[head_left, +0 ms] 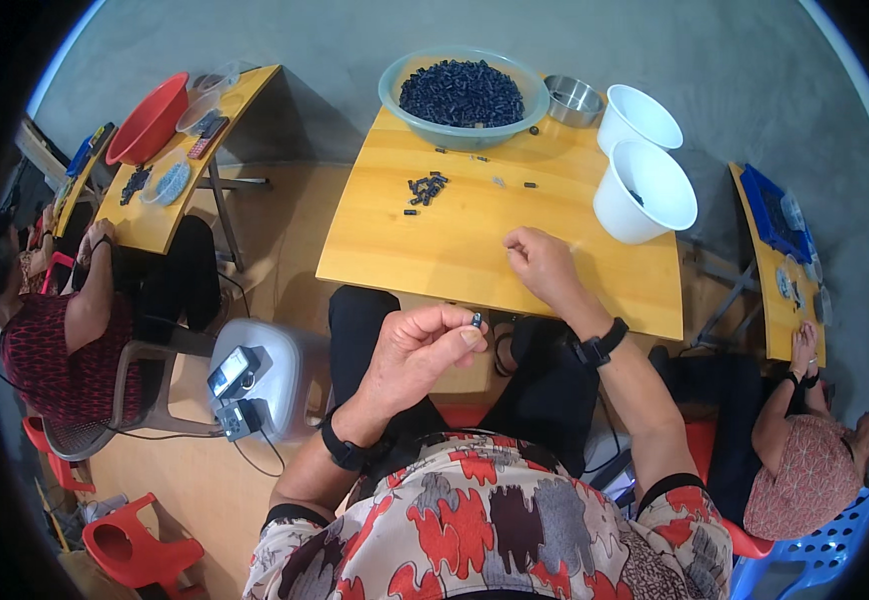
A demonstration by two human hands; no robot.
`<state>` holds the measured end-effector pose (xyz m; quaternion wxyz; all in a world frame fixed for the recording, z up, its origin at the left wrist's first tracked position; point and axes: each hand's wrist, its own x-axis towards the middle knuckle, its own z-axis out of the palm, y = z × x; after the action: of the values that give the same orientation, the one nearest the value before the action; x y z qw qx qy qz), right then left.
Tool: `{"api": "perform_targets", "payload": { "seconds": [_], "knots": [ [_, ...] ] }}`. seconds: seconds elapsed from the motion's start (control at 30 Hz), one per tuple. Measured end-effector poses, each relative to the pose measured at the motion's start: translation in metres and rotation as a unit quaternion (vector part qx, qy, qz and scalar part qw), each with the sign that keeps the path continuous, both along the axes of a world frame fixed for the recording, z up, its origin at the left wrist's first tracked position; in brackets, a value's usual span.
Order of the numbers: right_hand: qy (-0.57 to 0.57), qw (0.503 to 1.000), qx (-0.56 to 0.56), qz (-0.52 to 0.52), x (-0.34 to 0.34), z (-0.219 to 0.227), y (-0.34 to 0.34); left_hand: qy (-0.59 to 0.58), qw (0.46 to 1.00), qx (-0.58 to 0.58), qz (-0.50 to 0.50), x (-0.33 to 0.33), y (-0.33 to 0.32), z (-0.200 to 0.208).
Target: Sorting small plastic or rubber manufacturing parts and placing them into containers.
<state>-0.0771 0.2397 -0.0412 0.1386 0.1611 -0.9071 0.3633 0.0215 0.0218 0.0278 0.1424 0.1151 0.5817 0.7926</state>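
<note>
While a small dark piece [477,320] is pinched by the left hand [420,355], the right hand [542,265] is seen curled over the yellow table [375,240].
Between left thumb and forefinger, before the table's near edge, the piece is held; whether anything is gripped by the right fingers cannot be told. Farther, a little heap of dark pieces [425,187] is laid on the table, two white buckets [627,215] are placed rightward, and a wide bowl [455,138] is filled with similar pieces.
</note>
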Motion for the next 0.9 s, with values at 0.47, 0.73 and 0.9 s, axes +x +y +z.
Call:
{"api": "perform_targets", "payload": {
  "seconds": [0.47, 0.73, 0.9],
  "knots": [
    [0.043, 0.98, 0.171, -0.087, -0.122, 0.001, -0.025, -0.047, 0.999, 0.017, 0.014, -0.036, -0.025, -0.032],
    [-0.061, 0.986, 0.029, -0.152, -0.158, -0.021, -0.03, -0.064, 0.997, 0.027, 0.028, -0.047, -0.038, -0.041],
    [-0.019, 0.981, 0.133, -0.138, -0.163, -0.021, -0.022, -0.063, 0.997, 0.019, 0.044, -0.055, -0.04, -0.038]
  ]
}}
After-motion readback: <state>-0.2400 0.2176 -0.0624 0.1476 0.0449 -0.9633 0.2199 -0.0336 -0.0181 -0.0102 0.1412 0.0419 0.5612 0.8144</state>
